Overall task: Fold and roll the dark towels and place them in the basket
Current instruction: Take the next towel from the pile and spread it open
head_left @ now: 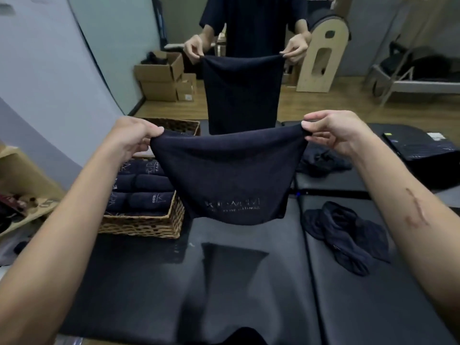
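A dark navy towel (231,175) with pale lettering near its lower edge hangs in the air above the black padded table (249,282). My left hand (135,135) pinches its upper left corner and my right hand (333,131) pinches its upper right corner, stretching the top edge between them. The wicker basket (146,225) stands left of the towel and holds several rolled dark towels (149,183). Crumpled dark towels lie on the table at the right (348,235) and further back (323,163).
A mirror (244,58) ahead reflects a person holding the same towel. A wooden shelf (22,180) with small items stands at far left. A dark laptop-like case (420,145) lies at the table's right. Cardboard boxes (161,75) show in the reflection.
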